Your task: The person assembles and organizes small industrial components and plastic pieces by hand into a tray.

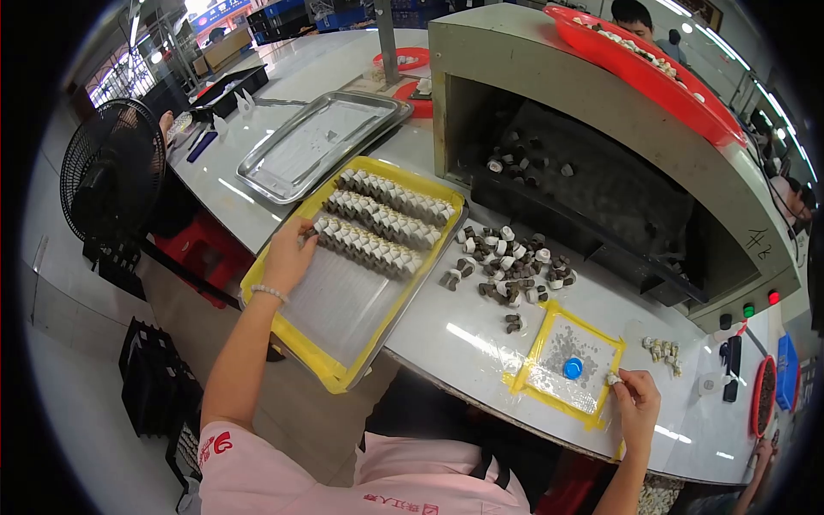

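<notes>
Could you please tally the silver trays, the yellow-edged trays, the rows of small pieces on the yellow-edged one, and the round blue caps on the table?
Silver tray: 1
Yellow-edged tray: 1
Rows of small pieces: 3
Round blue cap: 1
Total: 6

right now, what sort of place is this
Probably a small-parts workshop or factory: rows of small white-and-dark pieces in a yellow-edged tray, a loose heap of pieces, and an open-fronted machine.

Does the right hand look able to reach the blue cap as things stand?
Probably yes: the blue cap is close by and nothing visible stands between it and the right hand, though that hand seems to pinch a small white piece.
</notes>
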`<state>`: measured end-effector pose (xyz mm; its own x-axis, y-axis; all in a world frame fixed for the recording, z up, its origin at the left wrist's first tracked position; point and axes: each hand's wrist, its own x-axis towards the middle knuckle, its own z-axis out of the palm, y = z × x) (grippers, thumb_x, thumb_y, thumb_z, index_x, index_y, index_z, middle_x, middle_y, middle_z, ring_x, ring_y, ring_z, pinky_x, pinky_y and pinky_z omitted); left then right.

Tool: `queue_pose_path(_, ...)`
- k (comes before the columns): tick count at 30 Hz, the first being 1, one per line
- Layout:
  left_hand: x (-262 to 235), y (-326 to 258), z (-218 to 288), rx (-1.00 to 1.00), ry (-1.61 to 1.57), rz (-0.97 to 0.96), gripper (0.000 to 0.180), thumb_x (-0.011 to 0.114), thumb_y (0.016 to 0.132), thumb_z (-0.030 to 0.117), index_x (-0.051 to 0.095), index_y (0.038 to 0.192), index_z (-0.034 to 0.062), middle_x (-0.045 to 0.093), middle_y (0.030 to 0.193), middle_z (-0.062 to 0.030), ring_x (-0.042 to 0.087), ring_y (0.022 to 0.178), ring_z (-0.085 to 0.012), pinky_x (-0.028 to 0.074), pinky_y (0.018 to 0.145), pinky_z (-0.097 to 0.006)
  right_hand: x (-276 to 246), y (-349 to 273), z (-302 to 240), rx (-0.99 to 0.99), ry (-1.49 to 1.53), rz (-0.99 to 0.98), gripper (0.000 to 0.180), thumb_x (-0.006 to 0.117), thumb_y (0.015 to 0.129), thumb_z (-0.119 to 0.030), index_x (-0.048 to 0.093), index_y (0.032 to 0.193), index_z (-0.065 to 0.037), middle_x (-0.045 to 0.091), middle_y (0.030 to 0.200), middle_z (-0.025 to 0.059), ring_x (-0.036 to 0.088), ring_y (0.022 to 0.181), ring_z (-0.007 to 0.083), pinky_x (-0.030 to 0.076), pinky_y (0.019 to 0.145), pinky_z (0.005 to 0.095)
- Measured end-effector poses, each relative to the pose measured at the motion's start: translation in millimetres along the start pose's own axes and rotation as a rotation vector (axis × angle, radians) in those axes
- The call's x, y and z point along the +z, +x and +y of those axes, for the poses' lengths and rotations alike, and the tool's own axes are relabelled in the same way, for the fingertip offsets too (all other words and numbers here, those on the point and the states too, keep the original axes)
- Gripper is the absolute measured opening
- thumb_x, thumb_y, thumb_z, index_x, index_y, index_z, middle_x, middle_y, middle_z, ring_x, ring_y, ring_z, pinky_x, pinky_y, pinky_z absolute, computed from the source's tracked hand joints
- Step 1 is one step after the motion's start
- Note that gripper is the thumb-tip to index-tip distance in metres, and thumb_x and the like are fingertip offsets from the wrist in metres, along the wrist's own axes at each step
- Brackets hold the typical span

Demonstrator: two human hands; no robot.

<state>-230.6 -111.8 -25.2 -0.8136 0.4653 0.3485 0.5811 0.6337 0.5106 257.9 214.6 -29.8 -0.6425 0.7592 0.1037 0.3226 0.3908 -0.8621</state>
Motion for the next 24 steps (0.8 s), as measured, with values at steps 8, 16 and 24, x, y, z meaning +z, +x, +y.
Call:
queue_pose_path(8, -6, -1, 10, -0.045, -0.063, -0.082, 0.035, 0.063, 0.079, 0.003, 0.062, 0.113, 0.0021, 0.066, 0.102, -0.0176, 0.063, 0.095, -0.0306, 0.049, 0.084, -0.038, 12, 2, -24, -0.026, -0.199, 0.039, 0.028, 0.069, 0.074, 0.006, 0.065, 0.102, 0.003, 0.057, 0.09, 0.007, 0.055, 0.07, 0.0145, 0.047, 0.062, 0.0252)
queue_pose_path(16, -10, -55, 134, 0.364, -0.066, -0.029, 0.042, 0.064, 0.078, 0.003, 0.058, 0.119, -0.0017, 0.062, 0.11, -0.0189, 0.058, 0.102, -0.0369, 0.046, 0.09, -0.041, 16, 8, -24, -0.196, -0.419, 0.075, 0.026, 0.071, 0.074, 0.001, 0.065, 0.1, 0.003, 0.059, 0.088, 0.0105, 0.06, 0.067, 0.0201, 0.049, 0.059, 0.0286)
queue_pose_path(24, 88, -116, 229, 0.449, -0.342, -0.258, 0.041, 0.071, 0.079, 0.012, 0.058, 0.115, -0.0015, 0.059, 0.105, -0.0171, 0.056, 0.098, -0.0341, 0.047, 0.085, -0.039, 24, 14, -40, -0.237, -0.309, 0.001, 0.022, 0.068, 0.075, -0.001, 0.067, 0.097, 0.003, 0.062, 0.09, 0.0125, 0.064, 0.072, 0.0233, 0.052, 0.063, 0.0305)
